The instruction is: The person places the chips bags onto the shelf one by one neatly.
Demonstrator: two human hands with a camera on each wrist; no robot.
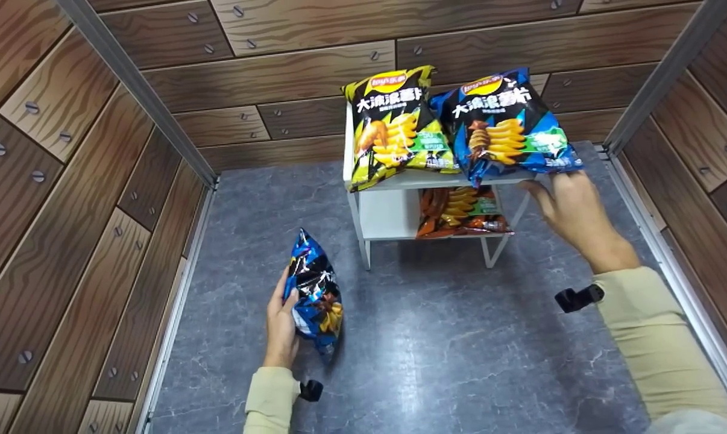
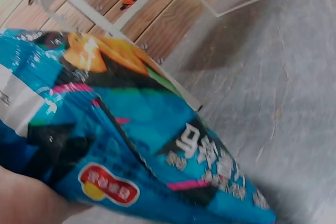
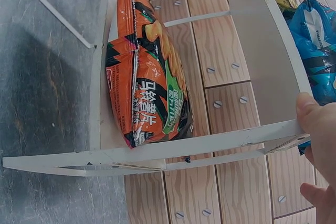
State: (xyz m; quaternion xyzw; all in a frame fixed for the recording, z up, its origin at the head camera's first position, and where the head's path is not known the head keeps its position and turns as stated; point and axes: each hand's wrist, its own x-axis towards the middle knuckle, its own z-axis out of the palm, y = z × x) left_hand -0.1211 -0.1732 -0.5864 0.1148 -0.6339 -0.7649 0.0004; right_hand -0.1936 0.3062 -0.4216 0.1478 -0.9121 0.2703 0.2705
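Note:
Above the floor at the left, my left hand grips a blue and black potato chip bag by its side, with the thumb across it. The left wrist view shows this chip bag close up, lying slantwise. My right hand holds the right front corner of a white two-tier shelf. Its thumb lies on the front edge, and its fingers are partly hidden by the corner of another blue chip bag on the top tier. A yellow chip bag leans beside that one.
On the lower tier lies an orange chip bag, also large in the right wrist view. Wood-patterned wall panels enclose the back and both sides. Grey floor stretches in front of the shelf, whose thin legs stand on it.

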